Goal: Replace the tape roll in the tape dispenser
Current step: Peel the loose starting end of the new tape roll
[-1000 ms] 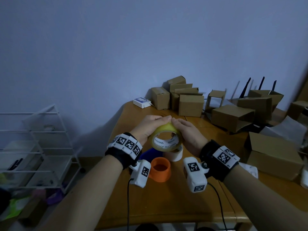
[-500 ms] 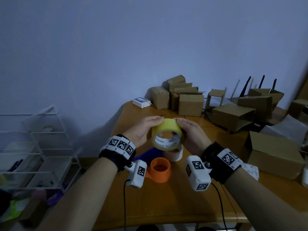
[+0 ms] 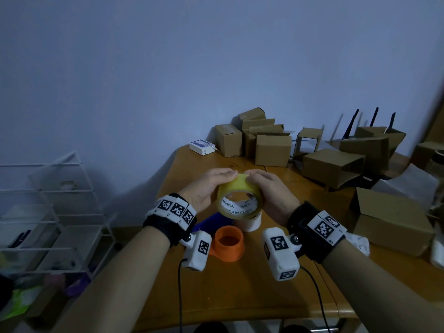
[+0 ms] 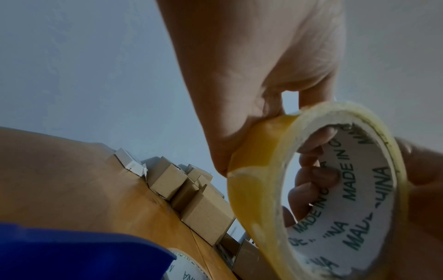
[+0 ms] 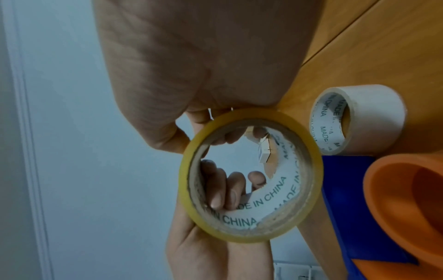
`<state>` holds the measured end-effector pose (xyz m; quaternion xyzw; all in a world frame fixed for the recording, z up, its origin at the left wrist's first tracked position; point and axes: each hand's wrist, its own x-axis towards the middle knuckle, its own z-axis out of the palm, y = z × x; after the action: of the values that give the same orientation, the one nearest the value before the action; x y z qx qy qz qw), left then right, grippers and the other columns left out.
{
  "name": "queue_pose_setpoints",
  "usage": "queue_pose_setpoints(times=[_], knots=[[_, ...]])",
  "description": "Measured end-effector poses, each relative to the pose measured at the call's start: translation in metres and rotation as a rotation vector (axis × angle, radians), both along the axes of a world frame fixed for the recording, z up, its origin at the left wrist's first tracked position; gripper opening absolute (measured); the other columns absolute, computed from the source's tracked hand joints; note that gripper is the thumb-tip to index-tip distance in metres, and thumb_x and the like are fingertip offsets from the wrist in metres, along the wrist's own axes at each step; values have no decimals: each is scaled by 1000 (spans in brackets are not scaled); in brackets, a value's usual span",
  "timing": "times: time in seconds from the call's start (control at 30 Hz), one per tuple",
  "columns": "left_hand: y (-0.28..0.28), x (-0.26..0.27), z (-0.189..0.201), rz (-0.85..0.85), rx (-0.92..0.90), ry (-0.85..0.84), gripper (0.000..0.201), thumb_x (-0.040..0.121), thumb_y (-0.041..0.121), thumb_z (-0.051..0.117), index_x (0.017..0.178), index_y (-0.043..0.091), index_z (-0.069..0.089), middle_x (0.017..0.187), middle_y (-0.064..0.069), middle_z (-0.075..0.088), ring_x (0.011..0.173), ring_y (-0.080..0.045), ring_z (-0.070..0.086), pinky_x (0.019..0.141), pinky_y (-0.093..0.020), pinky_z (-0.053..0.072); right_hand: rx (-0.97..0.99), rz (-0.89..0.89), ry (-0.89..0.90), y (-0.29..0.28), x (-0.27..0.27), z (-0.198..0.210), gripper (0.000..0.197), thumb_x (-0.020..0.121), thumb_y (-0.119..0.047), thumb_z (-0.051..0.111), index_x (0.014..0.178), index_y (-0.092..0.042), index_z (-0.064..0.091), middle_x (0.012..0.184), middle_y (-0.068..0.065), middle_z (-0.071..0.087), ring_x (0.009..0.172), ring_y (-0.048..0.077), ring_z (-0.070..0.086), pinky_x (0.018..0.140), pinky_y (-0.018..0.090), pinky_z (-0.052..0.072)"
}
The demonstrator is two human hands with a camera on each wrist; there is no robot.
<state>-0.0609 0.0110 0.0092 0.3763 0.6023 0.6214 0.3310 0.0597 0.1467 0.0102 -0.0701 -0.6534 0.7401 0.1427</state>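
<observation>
Both hands hold a yellow tape roll (image 3: 236,188) (image 4: 258,189) (image 5: 189,170) upright above the table, its white core printed MADE IN CHINA. My left hand (image 3: 209,188) grips its left side, fingers curled behind it. My right hand (image 3: 271,191) grips the right side, thumb on the top edge. Below them on the table lies the blue tape dispenser (image 3: 213,222) (image 5: 359,208) with its orange spool (image 3: 228,245) (image 5: 407,199). A used white roll (image 3: 249,223) (image 5: 374,117) lies on its side beside it.
Several cardboard boxes (image 3: 271,150) crowd the back and right of the wooden table (image 3: 240,296). A small white device (image 3: 201,146) sits at the far left corner. A white wire rack (image 3: 48,212) stands left of the table.
The hands came slightly nearer with the yellow roll, and the fingertips closed together over its top edge.
</observation>
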Motion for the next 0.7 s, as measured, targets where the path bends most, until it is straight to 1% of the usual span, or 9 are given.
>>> queue_pose_setpoints(times=[0.07, 0.13, 0.23, 0.3, 0.37, 0.43, 0.5, 0.6, 0.7], knots=[[-1, -1, -1, -4, 11, -22, 21, 91, 32, 62, 91, 12, 70, 94, -18, 62, 89, -31, 58, 86, -42, 43, -10, 17, 2, 1, 1, 1, 20, 95, -7, 44, 107, 1, 58, 88, 13, 61, 68, 14, 64, 59, 24, 52], [-2, -1, -1, -8, 19, -34, 21, 92, 31, 62, 92, 12, 70, 98, -21, 62, 92, -32, 59, 90, -45, 43, -12, 7, 3, 2, 3, 0, 31, 97, -8, 40, 115, 8, 59, 98, 20, 63, 84, 24, 65, 74, 33, 56], [-3, -3, -1, -3, 47, -63, 20, 92, 29, 61, 88, 14, 73, 100, -23, 62, 94, -34, 59, 96, -49, 42, -33, 5, 8, 0, 4, 0, 36, 95, -4, 36, 120, 10, 58, 108, 26, 63, 100, 33, 61, 94, 46, 50], [-4, -4, -2, -3, 51, -69, 20, 93, 28, 61, 85, 15, 74, 102, -25, 60, 99, -37, 56, 101, -54, 38, -41, 7, 12, 0, 4, -1, 41, 88, -1, 37, 120, 9, 60, 115, 32, 62, 106, 37, 59, 100, 50, 47], [-6, -5, -2, 0, 47, -69, 19, 93, 28, 61, 86, 14, 73, 103, -26, 60, 99, -37, 56, 99, -53, 40, -40, 2, 9, 0, 4, -3, 46, 81, -2, 38, 120, 8, 61, 121, 36, 59, 110, 39, 57, 102, 53, 46], [-7, -5, 0, 17, 42, -67, 20, 92, 29, 62, 91, 11, 71, 104, -28, 60, 98, -38, 57, 98, -52, 41, -11, -29, 2, 0, 5, -4, 43, 84, 0, 37, 118, 6, 63, 120, 33, 61, 107, 37, 58, 99, 51, 48], [-6, -6, 1, 33, 30, -46, 24, 93, 30, 62, 97, 7, 69, 103, -27, 60, 97, -38, 57, 95, -51, 42, 34, -79, -11, -3, 3, -3, 35, 93, -5, 39, 116, 0, 65, 112, 25, 65, 101, 29, 61, 87, 42, 53], [-2, -1, 4, 49, -26, 46, 23, 96, 29, 59, 97, 7, 68, 86, -14, 65, 80, -25, 62, 77, -35, 47, 162, -120, -21, -11, -1, 3, 19, 96, -23, 54, 103, -8, 64, 97, 8, 64, 88, 18, 62, 73, 27, 49], [-1, 1, 2, 59, -10, 41, 23, 97, 27, 58, 99, 7, 69, 86, -11, 67, 76, -20, 65, 73, -29, 50, 189, -140, -8, -15, -4, 5, 15, 96, -27, 57, 96, -12, 58, 86, 1, 60, 72, 10, 57, 62, 20, 47]])
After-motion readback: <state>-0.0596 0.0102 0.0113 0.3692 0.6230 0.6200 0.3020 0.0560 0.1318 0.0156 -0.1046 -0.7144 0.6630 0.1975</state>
